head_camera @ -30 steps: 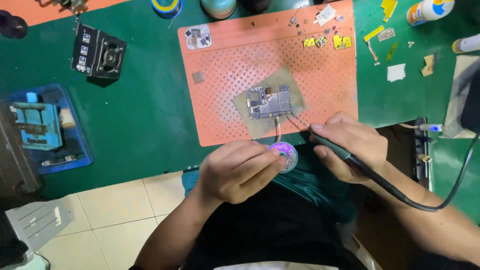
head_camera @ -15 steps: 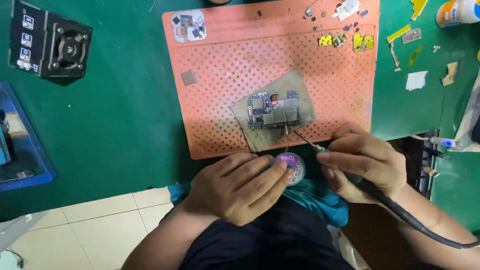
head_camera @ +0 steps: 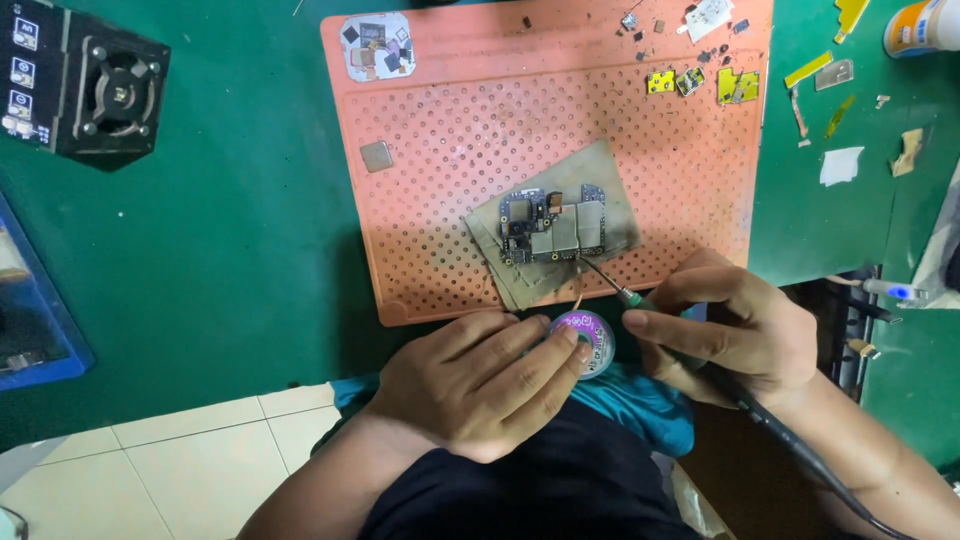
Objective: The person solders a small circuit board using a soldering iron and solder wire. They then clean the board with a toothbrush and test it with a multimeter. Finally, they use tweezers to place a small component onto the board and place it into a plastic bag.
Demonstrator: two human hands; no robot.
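Note:
A small circuit board (head_camera: 553, 226) with metal shields lies on a grey pad (head_camera: 615, 180) on the orange perforated mat (head_camera: 440, 150). My right hand (head_camera: 735, 330) grips a soldering iron (head_camera: 610, 285) whose thin tip touches the board's lower edge. My left hand (head_camera: 480, 380) pinches a small round purple spool (head_camera: 588, 338) at the mat's near edge. A copper braid strand (head_camera: 579, 292) runs from the spool up to the iron's tip. The iron's black cable (head_camera: 800, 455) trails along my right forearm.
A black fan unit (head_camera: 105, 90) sits far left on the green bench mat (head_camera: 220, 230). Loose metal parts and yellow tape pieces (head_camera: 700, 80) lie along the orange mat's top. A white bottle (head_camera: 920, 25) is top right, a blue tray (head_camera: 30, 320) at left. Tiled floor (head_camera: 170, 460) shows below.
The view has shifted closer and rightward. The iron's tip moved up from beside the spool to the board's lower edge, and my left hand stayed on the spool.

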